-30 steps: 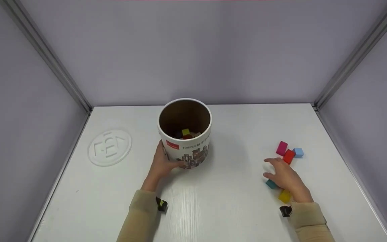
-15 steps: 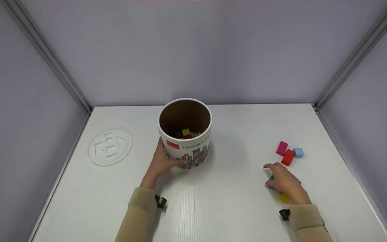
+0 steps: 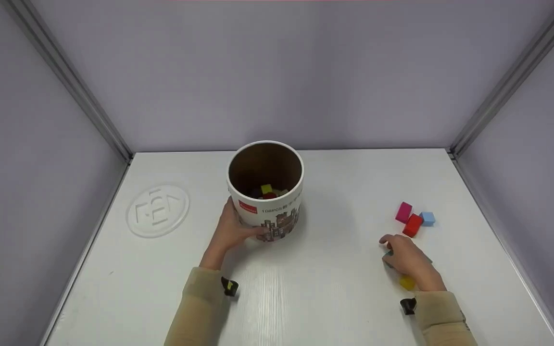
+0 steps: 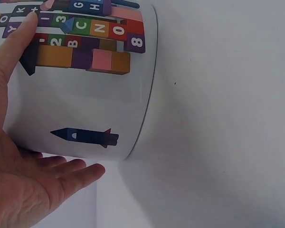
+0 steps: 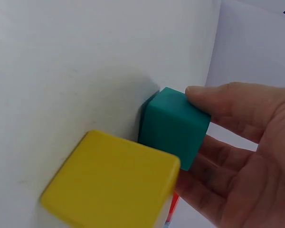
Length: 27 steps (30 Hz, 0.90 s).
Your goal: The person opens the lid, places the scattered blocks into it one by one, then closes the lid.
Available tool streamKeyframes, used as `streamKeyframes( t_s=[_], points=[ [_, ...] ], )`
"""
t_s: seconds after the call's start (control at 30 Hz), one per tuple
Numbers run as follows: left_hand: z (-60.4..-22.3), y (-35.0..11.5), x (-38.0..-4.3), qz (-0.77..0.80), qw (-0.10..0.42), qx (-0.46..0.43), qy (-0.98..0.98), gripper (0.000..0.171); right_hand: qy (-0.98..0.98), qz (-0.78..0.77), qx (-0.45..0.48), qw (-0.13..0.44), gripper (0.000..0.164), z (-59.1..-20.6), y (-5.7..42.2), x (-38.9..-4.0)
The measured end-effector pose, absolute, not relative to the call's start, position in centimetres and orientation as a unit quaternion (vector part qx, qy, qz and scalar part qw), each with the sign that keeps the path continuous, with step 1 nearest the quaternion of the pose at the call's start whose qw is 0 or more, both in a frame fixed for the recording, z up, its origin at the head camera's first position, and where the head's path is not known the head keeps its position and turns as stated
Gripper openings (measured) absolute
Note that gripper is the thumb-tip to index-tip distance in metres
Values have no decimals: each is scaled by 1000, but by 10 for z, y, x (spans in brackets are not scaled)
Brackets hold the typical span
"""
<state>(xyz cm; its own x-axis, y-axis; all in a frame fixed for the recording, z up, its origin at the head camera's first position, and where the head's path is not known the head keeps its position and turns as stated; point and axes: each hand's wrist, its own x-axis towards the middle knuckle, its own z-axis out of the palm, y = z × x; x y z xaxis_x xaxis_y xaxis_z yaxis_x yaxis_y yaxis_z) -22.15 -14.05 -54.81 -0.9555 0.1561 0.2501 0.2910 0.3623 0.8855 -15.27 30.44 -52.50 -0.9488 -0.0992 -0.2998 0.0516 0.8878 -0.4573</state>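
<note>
In the head view a white printed bucket (image 3: 253, 221) stands upright on the table, tilted in appearance by the camera angle. My left hand (image 3: 229, 233) holds its lower left side, thumb across the front print and fingers along the side. At the right, my right hand (image 3: 409, 257) is at a teal block (image 5: 173, 126). The right wrist view shows the thumb on one face of that block and fingers at the opposite side, pinching it. A yellow block (image 5: 111, 180) lies beside it, closer to the wrist. A small greenish edge past the right hand is mostly hidden.
Beyond the right hand lie a red block (image 3: 412, 225), a magenta block (image 3: 403, 212) and a light blue block (image 3: 427, 219). Several small pieces, including a yellow one (image 3: 266, 188), lie inside the bucket. A white embossed disc (image 3: 157, 211) is at the left. Walls enclose the table.
My right hand has moved down toward the table's front and its fingers have closed onto the teal block, uncovering more of the red block. The left hand and bucket have hardly moved.
</note>
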Motion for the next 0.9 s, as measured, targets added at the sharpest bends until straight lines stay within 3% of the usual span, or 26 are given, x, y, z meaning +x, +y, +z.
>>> streamKeyframes(
  t_s=[0.37,0.63,0.9],
  points=[
    [-549,-142,-221,-530,43,-105,-840,124,949,-291,-37,119,37,-511,301,-164],
    [-548,-141,-220,-531,39,-100,-841,124,927,-363,-63,69,25,-488,284,-174],
    [-548,-140,-220,-529,38,-101,-841,126,902,-418,-103,12,30,-455,257,-187]
  ],
)
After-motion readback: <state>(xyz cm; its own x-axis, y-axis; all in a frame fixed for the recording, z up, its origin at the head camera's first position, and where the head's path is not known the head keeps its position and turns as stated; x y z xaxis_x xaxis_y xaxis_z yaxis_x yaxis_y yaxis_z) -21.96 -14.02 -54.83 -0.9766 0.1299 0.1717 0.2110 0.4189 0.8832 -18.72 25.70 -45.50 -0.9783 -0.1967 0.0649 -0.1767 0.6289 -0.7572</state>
